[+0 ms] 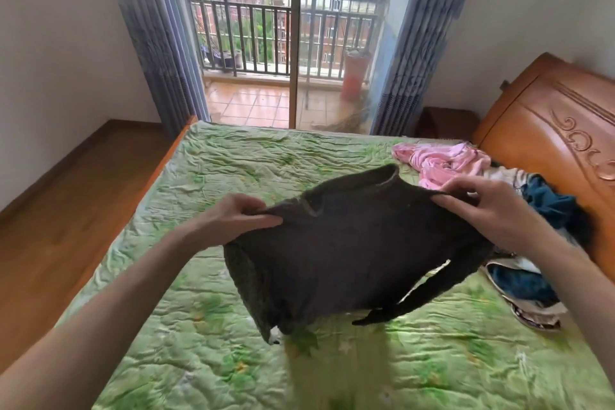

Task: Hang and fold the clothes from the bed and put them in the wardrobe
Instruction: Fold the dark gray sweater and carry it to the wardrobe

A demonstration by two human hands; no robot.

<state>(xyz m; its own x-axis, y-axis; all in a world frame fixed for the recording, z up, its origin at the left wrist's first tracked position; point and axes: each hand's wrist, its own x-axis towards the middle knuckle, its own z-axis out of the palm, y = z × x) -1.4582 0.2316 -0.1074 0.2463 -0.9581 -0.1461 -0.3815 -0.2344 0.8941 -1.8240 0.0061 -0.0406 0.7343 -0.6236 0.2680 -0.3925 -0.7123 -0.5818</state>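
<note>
Green quilted bed, crinkled cover. Left hand and right hand each pinch a shoulder of dark fuzzy knit sweater, lifted over bed middle. Pink fleece garment, rumpled blue clothes near headboard edge.

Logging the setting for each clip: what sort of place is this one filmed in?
Most likely a home bedroom: a bed with a green quilted cover and a carved wooden headboard, loose clothes piled on it, and curtains framing a glass door to a barred balcony.
</note>
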